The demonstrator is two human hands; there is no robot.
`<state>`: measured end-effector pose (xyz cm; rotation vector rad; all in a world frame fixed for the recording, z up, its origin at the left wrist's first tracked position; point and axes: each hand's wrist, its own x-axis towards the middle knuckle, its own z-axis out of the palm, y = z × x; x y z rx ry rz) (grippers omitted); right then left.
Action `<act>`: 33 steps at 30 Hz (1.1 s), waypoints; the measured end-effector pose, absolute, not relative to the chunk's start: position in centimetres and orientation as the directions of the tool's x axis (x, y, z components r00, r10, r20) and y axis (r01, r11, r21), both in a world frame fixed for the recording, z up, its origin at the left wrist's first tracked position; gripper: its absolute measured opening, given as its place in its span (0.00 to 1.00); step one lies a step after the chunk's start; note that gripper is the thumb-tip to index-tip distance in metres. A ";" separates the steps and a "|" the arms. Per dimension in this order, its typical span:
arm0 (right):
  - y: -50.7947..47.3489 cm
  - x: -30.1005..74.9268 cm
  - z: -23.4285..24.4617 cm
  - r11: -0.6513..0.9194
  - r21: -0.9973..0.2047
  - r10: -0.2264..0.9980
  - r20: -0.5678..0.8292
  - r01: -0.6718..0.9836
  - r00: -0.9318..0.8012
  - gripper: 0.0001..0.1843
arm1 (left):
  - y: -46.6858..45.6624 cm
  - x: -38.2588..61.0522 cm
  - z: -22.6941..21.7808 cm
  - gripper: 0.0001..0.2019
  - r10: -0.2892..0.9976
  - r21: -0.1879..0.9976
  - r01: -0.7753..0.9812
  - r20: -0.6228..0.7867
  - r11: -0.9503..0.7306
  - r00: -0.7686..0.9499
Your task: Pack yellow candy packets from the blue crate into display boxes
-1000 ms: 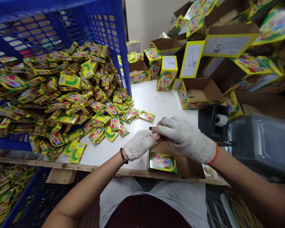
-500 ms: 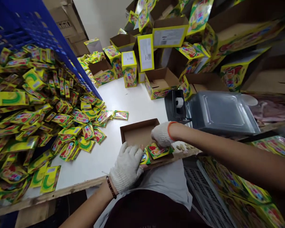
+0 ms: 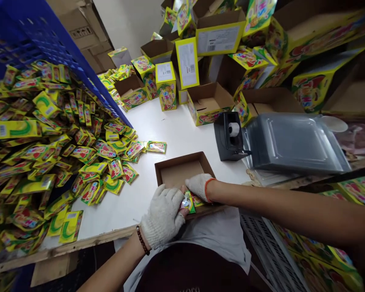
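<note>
A shallow open cardboard box (image 3: 185, 161), brown inside, lies at the table's front edge. My left hand (image 3: 162, 213), in a white knitted glove with bare fingertips showing, is at its near left corner. Its fingers curl round a small yellow-green packet (image 3: 187, 204) with a pale round mark. My right hand (image 3: 199, 186), in a white glove with an orange cuff, reaches into the box from the right. Its fingers are bent over another small packet (image 3: 197, 200), which they largely cover, right beside the first.
Many small packets (image 3: 91, 152) spill from a blue plastic basket (image 3: 79, 65) at left. A black tape dispenser (image 3: 229, 138) and a clear plastic tray (image 3: 295, 142) stand at right. Open printed boxes (image 3: 211, 103) are piled at the back. A wooden strip (image 3: 103, 239) edges the table.
My right hand has moved left and down into the box with its packet, up to the packet at my left hand. My left hand has barely moved. The view has shifted slightly.
</note>
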<state>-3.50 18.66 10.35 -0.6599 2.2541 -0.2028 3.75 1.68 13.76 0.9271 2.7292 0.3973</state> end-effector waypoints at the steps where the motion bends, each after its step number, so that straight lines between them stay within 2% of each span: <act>1: 18.8 -3.5 11.1 0.857 -0.299 -0.504 -0.660 -0.420 -0.557 0.25 | 1.9 3.4 14.3 0.17 0.618 0.322 0.548 -0.179 0.772 -0.765; 3: 18.9 -4.3 13.1 0.847 -0.248 -0.489 -0.708 -0.470 -0.509 0.24 | 2.2 2.4 15.4 0.14 0.621 0.307 0.546 -0.264 0.780 -0.738; 5: 18.8 -6.2 15.6 0.831 -0.226 -0.497 -0.711 -0.508 -0.497 0.17 | 2.4 1.6 16.3 0.13 0.616 0.287 0.546 -0.320 0.787 -0.720; 7: 18.4 -8.9 17.9 0.836 -0.230 -0.517 -0.635 -0.499 -0.574 0.11 | 2.3 0.9 16.9 0.13 0.609 0.279 0.541 -0.343 0.793 -0.716; 9: 17.4 -12.0 19.3 0.855 -0.242 -0.514 -0.500 -0.458 -0.697 0.12 | 2.0 0.4 17.2 0.13 0.618 0.295 0.544 -0.325 0.785 -0.716; 11: 15.6 -14.8 19.1 0.871 -0.232 -0.490 -0.409 -0.432 -0.770 0.14 | 1.4 -0.4 17.0 0.13 0.613 0.321 0.533 -0.250 0.783 -0.750; 13: 13.4 -17.1 17.7 0.882 -0.200 -0.471 -0.387 -0.427 -0.793 0.16 | 0.2 -1.9 16.4 0.12 0.506 0.323 0.445 -0.131 0.835 -0.853; 16: 10.1 -19.4 14.4 0.890 -0.159 -0.454 -0.403 -0.427 -0.795 0.22 | -2.9 -5.8 14.8 0.08 0.171 0.252 0.169 0.013 0.953 -0.985; 18: 8.5 -20.3 12.4 0.891 -0.136 -0.447 -0.416 -0.432 -0.791 0.25 | -5.1 -8.9 13.6 0.09 -0.001 0.139 0.000 0.010 0.990 -1.000; 20: 7.7 -20.9 11.0 0.888 -0.116 -0.450 -0.427 -0.446 -0.784 0.28 | -6.9 -11.4 12.5 0.13 -0.081 0.051 -0.083 -0.026 0.995 -0.996; 25: 8.6 -21.3 9.7 0.870 -0.066 -0.462 -0.454 -0.488 -0.762 0.36 | -8.2 -13.6 11.4 0.13 -0.118 0.041 -0.120 -0.052 0.992 -0.992; 29: 10.6 -20.1 10.4 0.809 -0.096 -0.567 -0.383 -0.580 -0.729 0.19 | -8.3 -13.3 11.5 0.13 -0.101 0.113 -0.106 -0.052 0.988 -0.994; 31: 11.4 -19.4 10.7 0.731 -0.140 -0.676 -0.283 -0.668 -0.681 0.14 | -8.0 -13.1 11.3 0.12 -0.073 0.173 -0.080 -0.043 0.982 -0.996; 33: 11.9 -18.9 10.7 0.578 -0.194 -0.815 -0.095 -0.792 -0.572 0.16 | -7.1 -13.0 10.8 0.10 -0.025 0.240 -0.035 -0.045 0.970 -0.999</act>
